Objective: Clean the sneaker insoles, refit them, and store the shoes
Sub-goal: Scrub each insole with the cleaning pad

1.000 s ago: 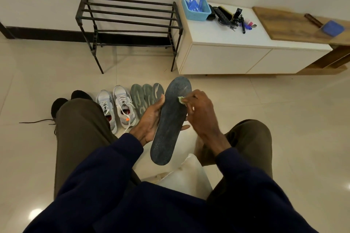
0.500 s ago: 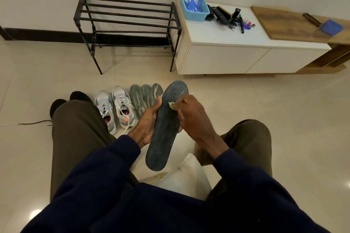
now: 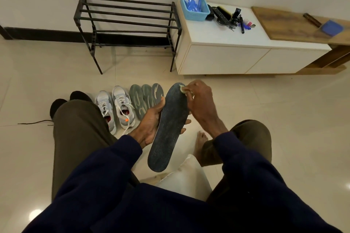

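Insole work fills the middle of our view: we hold a dark insole in our left hand, fingers curled around its left edge and back, thumb up along the side, so the hand is closed on it. It stands tilted, toe end up and away from us, heel end down near our lap. Our right hand is pinched shut on a small pale green wipe, pressed against the insole's toe end. Both our sleeves are dark navy, and our legs in olive trousers spread to either side; a bare foot rests on the floor just below the right wrist.

On the pale tiled floor beyond our hands sits a pair of grey sneakers side by side, laces loose, with red lining and an orange tag showing. Just right of them lie three more grey-green insoles, overlapping one another, partly hidden behind our left hand. Left of the sneakers we see two black shoes, mostly covered by our left knee, and a dark lace trailing on the tiles.

Against the wall stands a black metal shoe rack, its bars bare. Touching its right side is a low white cabinet carrying a blue basket and a clutter of small dark items we cannot tell apart. A wooden bench top adjoins the cabinet on the right
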